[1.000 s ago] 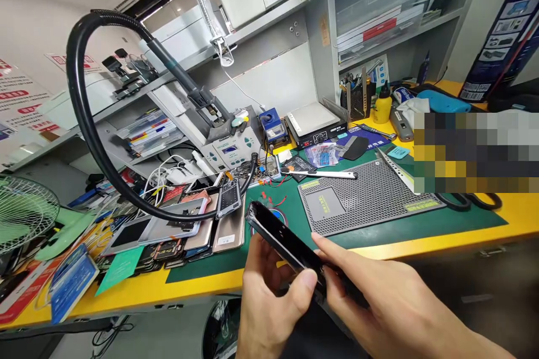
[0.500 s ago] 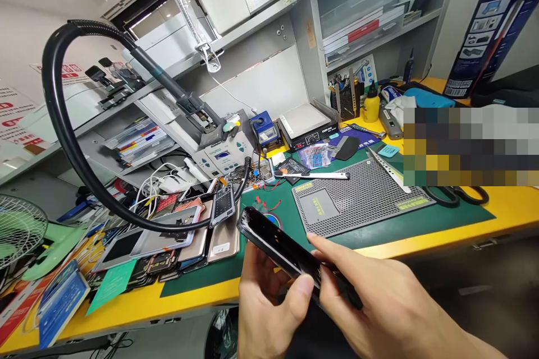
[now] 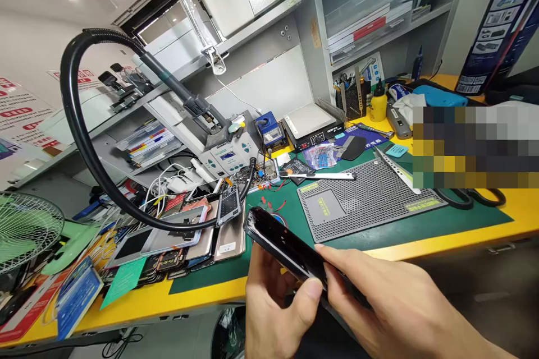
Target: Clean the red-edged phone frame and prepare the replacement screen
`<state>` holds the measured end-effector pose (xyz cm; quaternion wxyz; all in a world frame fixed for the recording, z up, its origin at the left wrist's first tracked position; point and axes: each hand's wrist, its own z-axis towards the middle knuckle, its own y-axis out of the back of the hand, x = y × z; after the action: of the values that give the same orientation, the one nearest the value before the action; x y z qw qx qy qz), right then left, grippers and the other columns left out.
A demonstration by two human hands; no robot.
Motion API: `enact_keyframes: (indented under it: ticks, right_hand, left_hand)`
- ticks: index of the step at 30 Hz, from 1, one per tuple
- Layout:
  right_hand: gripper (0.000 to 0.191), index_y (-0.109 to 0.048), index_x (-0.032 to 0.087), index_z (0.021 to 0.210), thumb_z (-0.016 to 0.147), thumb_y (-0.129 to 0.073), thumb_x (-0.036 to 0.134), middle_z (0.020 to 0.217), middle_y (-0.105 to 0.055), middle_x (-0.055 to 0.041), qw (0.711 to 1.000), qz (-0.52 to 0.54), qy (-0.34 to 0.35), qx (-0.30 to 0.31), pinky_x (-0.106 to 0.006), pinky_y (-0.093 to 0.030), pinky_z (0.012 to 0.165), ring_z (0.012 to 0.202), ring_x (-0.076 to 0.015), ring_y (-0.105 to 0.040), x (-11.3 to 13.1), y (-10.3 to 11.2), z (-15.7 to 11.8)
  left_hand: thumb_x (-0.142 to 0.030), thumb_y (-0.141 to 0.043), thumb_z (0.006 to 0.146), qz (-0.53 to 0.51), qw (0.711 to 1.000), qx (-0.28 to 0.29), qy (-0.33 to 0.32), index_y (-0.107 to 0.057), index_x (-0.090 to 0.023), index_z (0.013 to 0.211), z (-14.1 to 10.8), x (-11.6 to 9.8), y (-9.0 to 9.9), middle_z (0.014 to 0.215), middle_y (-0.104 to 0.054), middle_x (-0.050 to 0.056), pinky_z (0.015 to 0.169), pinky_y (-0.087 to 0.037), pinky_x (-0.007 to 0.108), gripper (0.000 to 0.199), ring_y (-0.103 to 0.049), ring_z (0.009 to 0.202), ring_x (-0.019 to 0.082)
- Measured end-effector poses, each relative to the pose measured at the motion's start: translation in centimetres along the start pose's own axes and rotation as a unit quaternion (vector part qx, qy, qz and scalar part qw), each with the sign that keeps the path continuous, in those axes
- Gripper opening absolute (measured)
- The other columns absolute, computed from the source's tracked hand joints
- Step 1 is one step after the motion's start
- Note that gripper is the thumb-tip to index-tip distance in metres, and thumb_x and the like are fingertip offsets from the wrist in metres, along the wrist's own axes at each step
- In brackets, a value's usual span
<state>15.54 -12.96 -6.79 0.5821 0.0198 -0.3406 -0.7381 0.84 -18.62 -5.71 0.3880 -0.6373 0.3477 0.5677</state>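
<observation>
A black smartphone (image 3: 290, 244) with a glossy, reflective face is held tilted above the front edge of the bench. My left hand (image 3: 280, 308) grips it from below and the near side, its thumb against the edge. My right hand (image 3: 387, 297) closes on the phone's lower end, thumb and index finger at its sides; that end is partly hidden behind the fingers. Beyond the phone, a grey perforated mat (image 3: 366, 202) lies on the green work mat (image 3: 471, 221).
Stacked phones and parts (image 3: 197, 241) crowd the left, beneath a looping black hose (image 3: 69, 95). Behind stand a grey control station (image 3: 231, 151) and a flat heating plate (image 3: 314, 123). A white-handled tool (image 3: 328, 176), black scissors (image 3: 457, 199) and a green fan (image 3: 29, 230) are also there.
The view has shifted slightly, so the bench and both hands appear a little further right. Both hands keep their hold on the phone, with its tilt nearly the same.
</observation>
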Motion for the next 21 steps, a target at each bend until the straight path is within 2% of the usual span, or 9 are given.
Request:
enact_keyframes:
  ticks: [7, 13, 17, 21]
  right_hand:
    - [0.025, -0.064, 0.013, 0.109, 0.1, -0.042, 0.005, 0.079, -0.078, -0.002, 0.999, -0.03, -0.009, -0.021, -0.026, -0.054, 0.056, 0.06, -0.0152, -0.074, 0.3, 0.0, 0.3]
    - [0.023, -0.064, 0.011, 0.11, 0.102, -0.043, 0.008, 0.083, -0.078, -0.0031, 0.999, -0.038, -0.011, -0.022, -0.028, -0.055, 0.06, 0.064, -0.0163, -0.076, 0.2, -0.2, 0.2]
    - [0.022, -0.064, 0.012, 0.111, 0.105, -0.042, 0.011, 0.079, -0.076, -0.0025, 0.999, -0.038, -0.012, -0.015, -0.03, -0.054, 0.057, 0.062, -0.017, -0.074, -0.1, -0.3, -0.1]
    - [0.028, -0.067, 0.017, 0.101, 0.106, -0.04, 0.012, 0.075, -0.073, -0.0015, 0.999, -0.012, -0.034, 0.016, -0.028, -0.054, 0.056, 0.059, -0.016, -0.071, -0.2, -0.3, -0.1]
  left_hand:
    - [-0.041, -0.09, 0.067, 0.011, 1.0, -0.007, -0.008, -0.054, -0.019, 0.136, 0.1, 0.5, 0.2, 0.114, -0.077, 0.011, 0.082, -0.062, 0.029, 0.08, -0.075, 0.1, 0.027]
    - [-0.034, -0.088, 0.075, -0.002, 0.999, 0.04, -0.025, -0.049, -0.022, 0.141, 0.4, 2.4, 1.8, 0.123, -0.075, 0.012, 0.086, -0.063, 0.029, 0.078, -0.076, 0.106, 0.026]
    - [-0.032, -0.088, 0.075, 0.002, 0.999, 0.039, -0.031, -0.049, -0.023, 0.142, 0.6, 3.0, 2.2, 0.125, -0.075, 0.013, 0.089, -0.063, 0.03, 0.078, -0.075, 0.11, 0.028]
    - [-0.031, -0.086, 0.076, 0.006, 0.998, 0.044, -0.043, -0.051, -0.022, 0.142, 0.4, 3.0, 2.1, 0.129, -0.074, 0.014, 0.088, -0.063, 0.029, 0.076, -0.074, 0.112, 0.029]
